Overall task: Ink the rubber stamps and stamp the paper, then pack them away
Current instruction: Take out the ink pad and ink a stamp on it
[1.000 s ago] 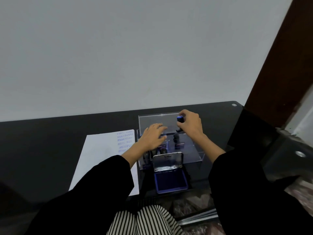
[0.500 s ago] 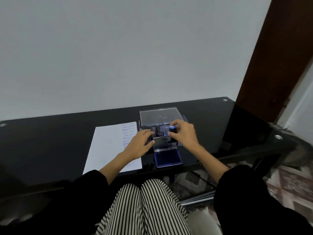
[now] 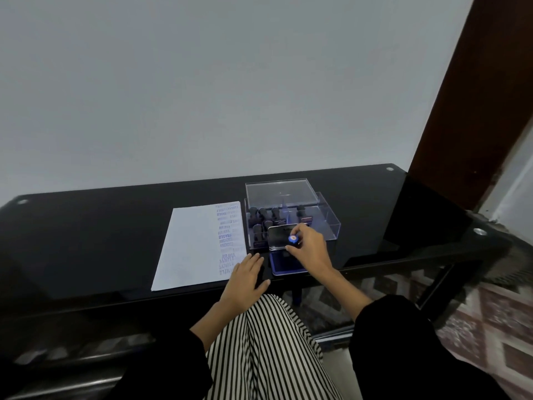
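Note:
My right hand (image 3: 307,245) is closed around a rubber stamp with a blue cap (image 3: 293,239), holding it over the open blue ink pad (image 3: 284,265), whose silver lid stands up behind it. My left hand (image 3: 248,275) lies flat with fingers spread on the table's front edge, touching the lower right corner of the white paper (image 3: 190,249). Blue stamped words run down the paper's right side. A clear plastic box (image 3: 328,219) behind the ink pad holds several dark stamps (image 3: 264,215).
The box's clear lid (image 3: 278,193) leans at its back. The black glass table (image 3: 86,226) meets a white wall behind. A dark wooden door frame (image 3: 473,96) rises at right. My striped trousers (image 3: 265,350) and a patterned floor (image 3: 490,321) lie below the table edge.
My right hand brought the blue-capped stamp from the box back to the ink pad. My left hand left the box and came down to the table's front edge by the paper.

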Available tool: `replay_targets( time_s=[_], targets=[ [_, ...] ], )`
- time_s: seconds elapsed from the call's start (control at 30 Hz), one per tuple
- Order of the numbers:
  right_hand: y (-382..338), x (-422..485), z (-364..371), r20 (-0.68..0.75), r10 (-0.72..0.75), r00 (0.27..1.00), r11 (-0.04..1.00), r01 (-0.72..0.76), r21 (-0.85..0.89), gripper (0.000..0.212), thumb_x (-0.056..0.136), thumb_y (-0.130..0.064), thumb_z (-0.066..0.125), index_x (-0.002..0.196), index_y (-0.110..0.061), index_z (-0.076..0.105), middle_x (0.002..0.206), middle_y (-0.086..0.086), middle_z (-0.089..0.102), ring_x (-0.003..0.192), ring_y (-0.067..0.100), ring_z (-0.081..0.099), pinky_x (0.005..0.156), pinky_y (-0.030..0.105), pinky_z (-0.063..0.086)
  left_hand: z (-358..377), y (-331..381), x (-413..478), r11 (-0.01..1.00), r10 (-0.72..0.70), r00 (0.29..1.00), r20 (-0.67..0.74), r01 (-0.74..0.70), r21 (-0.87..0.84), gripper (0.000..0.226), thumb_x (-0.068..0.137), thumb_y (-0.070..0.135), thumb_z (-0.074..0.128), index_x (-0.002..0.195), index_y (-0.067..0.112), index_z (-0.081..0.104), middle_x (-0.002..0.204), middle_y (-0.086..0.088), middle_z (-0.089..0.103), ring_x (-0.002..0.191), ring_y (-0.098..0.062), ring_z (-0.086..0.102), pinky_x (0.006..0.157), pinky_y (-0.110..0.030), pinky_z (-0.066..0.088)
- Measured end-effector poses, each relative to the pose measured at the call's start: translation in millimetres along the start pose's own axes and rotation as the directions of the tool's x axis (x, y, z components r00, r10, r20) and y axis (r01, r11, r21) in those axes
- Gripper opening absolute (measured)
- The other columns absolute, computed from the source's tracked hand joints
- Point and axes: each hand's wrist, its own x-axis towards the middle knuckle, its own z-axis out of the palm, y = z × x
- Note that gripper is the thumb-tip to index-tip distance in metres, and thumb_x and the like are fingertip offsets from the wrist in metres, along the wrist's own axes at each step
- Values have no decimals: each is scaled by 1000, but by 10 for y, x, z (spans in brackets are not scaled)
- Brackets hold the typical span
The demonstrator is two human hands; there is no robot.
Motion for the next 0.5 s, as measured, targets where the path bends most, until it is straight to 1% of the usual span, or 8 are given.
replay_targets(
  time_s=[0.07,0.17,0.33,0.5],
  targets=[
    [17,-2,36,21,8,1000,1000,-7,-24,25,79,-11,72,92,-13,52,100,7,64,87,17,60,71,24,47,45,16,17,999,12,1000,17,-13,31,63,98,39,36,150,13,10,159,-1,4,147,-16,-3,120,-35,2],
    [50,-1,93,45,11,999,995,-7,-102,25,81,-12,69,99,-12,51,104,6,63,94,20,61,77,30,50,111,36,27,997,20,999,31,-22,74,63,99,38,34,150,14,4,159,0,-1,146,-16,-7,118,-33,-2],
    [111,-29,194,92,-60,994,967,81,-242,26,89,-12,59,114,-15,53,114,6,58,99,23,59,80,27,46,161,20,26,987,26,1000,15,-28,159,60,101,33,30,150,14,0,159,0,-3,146,-16,-7,118,-32,-4],
    [123,-51,268,116,-80,990,937,114,-331,23,95,-11,49,118,-11,47,117,8,55,104,23,56,81,29,44,165,19,23,970,30,1000,4,-30,241,58,102,28,27,150,14,-2,159,-1,-6,146,-16,-7,118,-31,-3]
  ],
)
